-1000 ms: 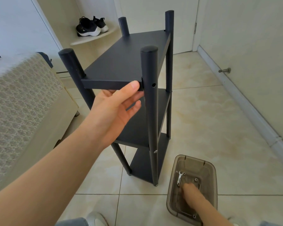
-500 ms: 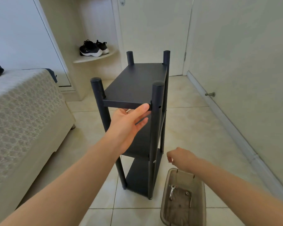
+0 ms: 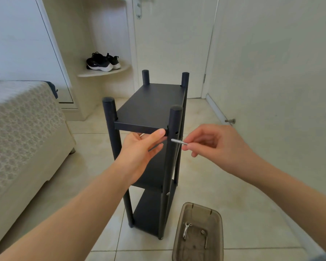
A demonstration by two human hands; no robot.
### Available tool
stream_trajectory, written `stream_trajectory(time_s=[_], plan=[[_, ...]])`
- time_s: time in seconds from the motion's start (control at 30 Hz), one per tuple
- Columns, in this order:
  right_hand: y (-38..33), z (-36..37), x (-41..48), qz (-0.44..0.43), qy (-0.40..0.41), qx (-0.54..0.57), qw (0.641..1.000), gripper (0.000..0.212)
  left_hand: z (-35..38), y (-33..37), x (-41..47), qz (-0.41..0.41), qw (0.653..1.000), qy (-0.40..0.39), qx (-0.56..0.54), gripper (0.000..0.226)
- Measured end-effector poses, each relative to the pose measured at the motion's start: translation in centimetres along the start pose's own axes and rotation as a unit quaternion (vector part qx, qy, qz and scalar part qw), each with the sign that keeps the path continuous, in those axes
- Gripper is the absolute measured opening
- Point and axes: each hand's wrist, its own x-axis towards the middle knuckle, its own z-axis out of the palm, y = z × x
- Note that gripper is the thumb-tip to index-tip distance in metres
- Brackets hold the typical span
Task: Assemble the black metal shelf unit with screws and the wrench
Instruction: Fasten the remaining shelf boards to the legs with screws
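The black metal shelf unit stands upright on the tiled floor, with three shelves between four round posts. My left hand holds the front edge of the top shelf from below, thumb on the edge beside the near right post. My right hand pinches a long silver screw, its tip at that post just below an empty screw hole. A small silver wrench lies in a translucent brown plastic box on the floor.
More screws lie in the box. A bed with a patterned cover fills the left side. A corner shelf with black sneakers, a white door and the right wall with a door stopper surround the floor.
My right hand came up out of the box with a screw and brought it to the near right post. The view has risen and pulled back. My left hand kept its hold.
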Motion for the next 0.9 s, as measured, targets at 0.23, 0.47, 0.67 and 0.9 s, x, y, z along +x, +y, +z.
stream_trajectory(time_s=[0.23, 0.47, 0.67, 0.9], plan=[[-0.12, 0.06, -0.46, -0.018, 0.078, 0.013, 0.997, 0.009, -0.25, -0.35, 0.55, -0.019, 1.0, 0.009, 0.006, 0.036], [0.22, 0.5, -0.56, -0.025, 0.066, -0.005, 0.998, 0.013, -0.1, -0.36, 0.51, -0.017, 1.0, 0.006, 0.0, 0.053], [-0.01, 0.71, -0.59, -0.044, 0.077, -0.019, 0.996, 0.008, 0.15, -0.68, 0.32, -0.013, 1.0, 0.013, -0.003, 0.016], [-0.39, 0.65, -0.6, -0.063, 0.088, -0.061, 0.992, 0.01, 0.54, -0.87, 0.62, -0.018, 1.0, 0.016, -0.017, 0.02]])
